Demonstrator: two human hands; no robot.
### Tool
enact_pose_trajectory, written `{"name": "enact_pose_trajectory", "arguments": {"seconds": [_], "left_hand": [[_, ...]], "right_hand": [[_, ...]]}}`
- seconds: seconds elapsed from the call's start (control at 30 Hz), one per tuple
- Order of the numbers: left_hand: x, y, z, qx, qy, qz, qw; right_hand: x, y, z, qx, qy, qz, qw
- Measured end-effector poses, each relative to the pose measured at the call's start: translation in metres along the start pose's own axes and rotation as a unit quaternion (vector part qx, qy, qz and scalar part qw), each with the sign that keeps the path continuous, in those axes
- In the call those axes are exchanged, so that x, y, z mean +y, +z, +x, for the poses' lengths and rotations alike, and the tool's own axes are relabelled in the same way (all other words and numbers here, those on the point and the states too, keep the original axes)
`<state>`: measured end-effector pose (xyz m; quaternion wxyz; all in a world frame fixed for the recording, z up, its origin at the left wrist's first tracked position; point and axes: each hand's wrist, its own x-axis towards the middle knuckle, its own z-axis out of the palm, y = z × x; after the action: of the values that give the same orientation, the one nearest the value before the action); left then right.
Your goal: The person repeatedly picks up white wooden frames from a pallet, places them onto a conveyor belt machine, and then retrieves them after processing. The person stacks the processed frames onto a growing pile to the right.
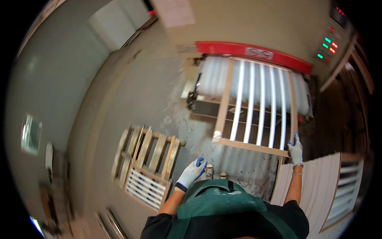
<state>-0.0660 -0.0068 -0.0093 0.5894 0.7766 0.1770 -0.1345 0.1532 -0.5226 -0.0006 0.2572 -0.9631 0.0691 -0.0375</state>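
Note:
A slatted frame [254, 146], with brown outer rails and bright white slats, lies with its far part on the machine's roller bed [211, 79]. Its near end sticks out towards me. My right hand [295, 153], in a white glove with blue fingertips, grips the frame's near right corner. In a matching glove, my left hand [192, 173] hangs off to the left, its fingers loosely bent and apart, with nothing in them. Below and left of it, another slatted frame [145, 189] rests on a wooden pallet [155, 149].
A red bar [227, 48] crosses the machine's opening above the rollers. Lit indicators glow on a control panel [328, 46] at the far right. Close by on my right stands a stack of slatted frames [310, 187]. A grey wall [51, 79] runs along the left.

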Motion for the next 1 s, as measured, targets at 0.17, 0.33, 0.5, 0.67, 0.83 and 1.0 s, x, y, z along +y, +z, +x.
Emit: {"name": "enact_pose_trajectory", "arguments": {"seconds": [0.17,0.33,0.5,0.67,0.83,1.0], "left_hand": [[-0.072,-0.021,-0.04,0.0,0.078,0.278,0.957],[-0.143,-0.033,-0.102,0.099,0.009,0.226,0.969],[-0.237,-0.057,-0.186,0.089,-0.023,0.287,0.954],[-0.332,-0.092,-0.275,0.159,-0.184,0.127,0.962],[-0.482,-0.12,-0.346,0.219,-0.423,-0.065,0.877],[-0.606,-0.157,-0.386,0.344,-0.444,-0.094,0.822]], "right_hand": [[0.036,0.025,0.042,0.025,-0.079,-0.015,0.996],[0.019,0.034,0.073,-0.052,0.045,0.121,0.99],[0.028,-0.002,0.143,-0.011,-0.063,-0.14,0.988],[-0.123,0.011,0.03,0.168,-0.117,-0.243,0.948],[-0.283,0.147,-0.165,-0.031,-0.263,-0.042,0.963],[-0.343,0.383,-0.362,-0.463,-0.178,-0.034,0.868]]}}
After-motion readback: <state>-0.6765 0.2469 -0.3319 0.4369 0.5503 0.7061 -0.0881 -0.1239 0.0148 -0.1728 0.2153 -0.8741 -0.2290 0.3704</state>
